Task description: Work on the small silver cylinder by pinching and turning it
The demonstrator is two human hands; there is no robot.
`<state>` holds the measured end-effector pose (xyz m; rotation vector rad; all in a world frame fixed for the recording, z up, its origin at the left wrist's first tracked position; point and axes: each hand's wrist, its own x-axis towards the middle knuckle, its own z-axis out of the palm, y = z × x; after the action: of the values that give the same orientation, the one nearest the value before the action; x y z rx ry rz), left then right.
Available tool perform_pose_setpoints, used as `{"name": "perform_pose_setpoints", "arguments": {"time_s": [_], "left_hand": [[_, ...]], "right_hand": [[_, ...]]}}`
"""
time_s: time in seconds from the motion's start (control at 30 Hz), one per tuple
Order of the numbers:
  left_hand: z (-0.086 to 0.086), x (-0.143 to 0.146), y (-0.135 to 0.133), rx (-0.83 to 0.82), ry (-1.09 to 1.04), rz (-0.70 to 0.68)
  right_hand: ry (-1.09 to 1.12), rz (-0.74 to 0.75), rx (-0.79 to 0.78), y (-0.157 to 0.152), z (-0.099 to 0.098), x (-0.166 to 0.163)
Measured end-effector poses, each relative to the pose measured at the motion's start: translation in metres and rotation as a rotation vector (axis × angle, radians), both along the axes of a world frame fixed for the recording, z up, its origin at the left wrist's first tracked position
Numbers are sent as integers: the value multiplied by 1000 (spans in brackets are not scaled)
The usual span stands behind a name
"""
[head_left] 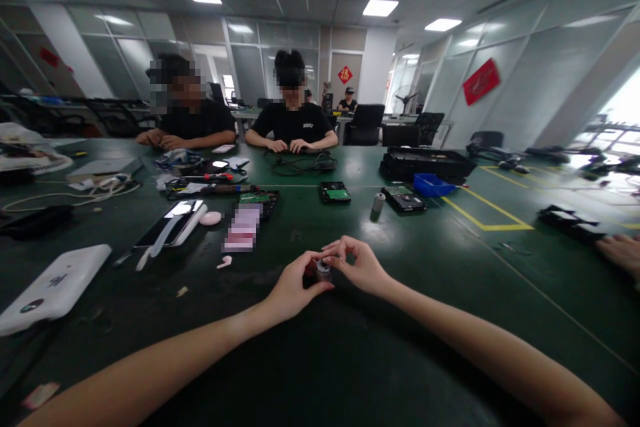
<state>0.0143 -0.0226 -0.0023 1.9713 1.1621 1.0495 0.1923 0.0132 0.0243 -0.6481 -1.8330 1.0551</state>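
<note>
Both my hands meet over the dark green table (380, 320) near its middle. My left hand (295, 287) is closed around a small dark and silver cylindrical object (323, 271), holding it from the left. My right hand (357, 265) pinches the top of the same object with bent fingers. What the object is cannot be made out, as most of it is hidden by my fingers.
Two people sit across the table. Between us lie a hard drive (335, 192), a small metal cylinder (379, 203), a blue tray (433, 184), a black case (425, 163), cables, phones and a white device (55, 287). Another person's hand (623, 252) rests at the right edge.
</note>
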Motion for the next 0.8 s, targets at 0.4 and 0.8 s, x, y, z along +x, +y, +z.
{"name": "perform_pose_setpoints", "arguments": {"time_s": [0.4, 0.8], "left_hand": [[-1, 1, 0, 7, -19, -2], [-2, 1, 1, -15, -33, -4]], "right_hand": [[92, 3, -45, 0, -9, -3], [114, -214, 22, 3, -6, 2]]}}
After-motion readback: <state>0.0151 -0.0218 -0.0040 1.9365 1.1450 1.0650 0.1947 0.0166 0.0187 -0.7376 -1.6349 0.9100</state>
